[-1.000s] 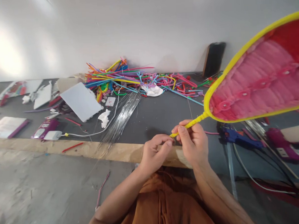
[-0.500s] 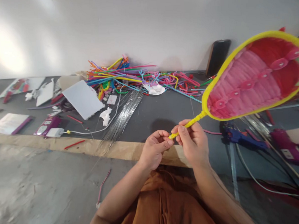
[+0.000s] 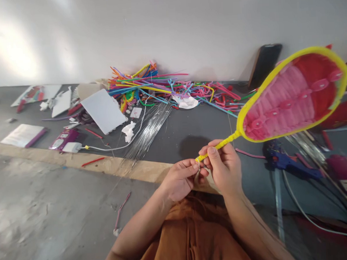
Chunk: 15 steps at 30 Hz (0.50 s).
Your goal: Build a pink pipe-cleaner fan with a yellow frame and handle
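Note:
A petal-shaped pipe-cleaner craft piece rises to the right, with a fuzzy yellow rim, pink and red filling and a diagonal row of pink discs. My right hand is closed around its yellow wrapped stem. The fingers of my left hand are pinched at the stem's lower tip. A thin pale strand shows between them there; its exact kind I cannot make out. Both hands are over the table's front edge.
Colourful pipe cleaners are heaped at the back beside silvery wires. A blue glue gun lies at right, with cables below it. A dark phone leans against the wall. A white panel and a purple power strip lie left.
The view has turned slightly left, so the table items appear further right. My left fingers have shifted at the stem tip, and a pale strand now shows there. My right hand keeps its hold.

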Each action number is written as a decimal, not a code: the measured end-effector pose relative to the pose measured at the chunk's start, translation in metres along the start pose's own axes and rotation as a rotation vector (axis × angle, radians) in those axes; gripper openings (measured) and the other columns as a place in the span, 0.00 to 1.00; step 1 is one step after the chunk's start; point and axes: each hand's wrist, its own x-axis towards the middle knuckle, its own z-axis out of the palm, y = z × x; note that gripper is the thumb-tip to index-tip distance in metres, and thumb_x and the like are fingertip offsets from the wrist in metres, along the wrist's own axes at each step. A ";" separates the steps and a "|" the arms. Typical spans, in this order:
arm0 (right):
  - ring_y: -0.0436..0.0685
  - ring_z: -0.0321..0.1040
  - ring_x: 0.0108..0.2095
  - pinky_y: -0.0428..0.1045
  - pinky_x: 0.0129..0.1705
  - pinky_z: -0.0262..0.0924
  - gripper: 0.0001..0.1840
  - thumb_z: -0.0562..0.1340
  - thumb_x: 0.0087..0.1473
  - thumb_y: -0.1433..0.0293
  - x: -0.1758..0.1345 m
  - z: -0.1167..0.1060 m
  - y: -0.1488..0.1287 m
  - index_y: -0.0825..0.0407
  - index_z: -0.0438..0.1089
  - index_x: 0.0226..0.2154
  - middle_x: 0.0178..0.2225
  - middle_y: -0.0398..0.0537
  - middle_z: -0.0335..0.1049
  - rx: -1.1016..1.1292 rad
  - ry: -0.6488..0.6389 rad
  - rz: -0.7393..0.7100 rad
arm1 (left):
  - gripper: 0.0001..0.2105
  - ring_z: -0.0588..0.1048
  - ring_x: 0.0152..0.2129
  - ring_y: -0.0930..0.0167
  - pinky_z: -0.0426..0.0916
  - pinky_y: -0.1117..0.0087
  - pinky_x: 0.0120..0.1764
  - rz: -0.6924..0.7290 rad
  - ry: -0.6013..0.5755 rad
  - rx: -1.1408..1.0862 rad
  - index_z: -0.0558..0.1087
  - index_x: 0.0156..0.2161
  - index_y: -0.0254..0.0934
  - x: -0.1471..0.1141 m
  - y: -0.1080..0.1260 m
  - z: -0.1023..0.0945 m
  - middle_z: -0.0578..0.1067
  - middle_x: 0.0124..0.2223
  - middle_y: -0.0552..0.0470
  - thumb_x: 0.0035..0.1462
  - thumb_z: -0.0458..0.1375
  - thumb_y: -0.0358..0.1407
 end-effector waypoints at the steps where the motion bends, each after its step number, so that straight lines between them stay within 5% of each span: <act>1: 0.46 0.62 0.21 0.41 0.18 0.59 0.08 0.61 0.57 0.62 0.000 0.000 -0.001 0.48 0.64 0.37 0.29 0.41 0.71 -0.010 0.001 -0.001 | 0.10 0.73 0.24 0.75 0.67 0.72 0.33 -0.007 0.005 -0.003 0.75 0.31 0.31 0.000 0.000 0.000 0.76 0.28 0.50 0.46 0.68 0.36; 8: 0.46 0.62 0.21 0.43 0.21 0.63 0.07 0.61 0.58 0.63 -0.005 0.003 0.001 0.48 0.64 0.37 0.29 0.41 0.71 -0.010 0.000 -0.028 | 0.11 0.71 0.24 0.76 0.65 0.75 0.31 0.048 0.101 0.006 0.73 0.29 0.32 0.003 -0.006 0.004 0.74 0.26 0.53 0.45 0.69 0.36; 15: 0.45 0.60 0.20 0.42 0.20 0.58 0.07 0.61 0.58 0.63 -0.006 0.005 0.004 0.48 0.63 0.36 0.29 0.40 0.71 0.076 0.028 -0.014 | 0.10 0.69 0.25 0.76 0.62 0.75 0.33 0.455 0.277 0.388 0.71 0.30 0.35 0.005 -0.017 0.002 0.73 0.27 0.56 0.49 0.65 0.39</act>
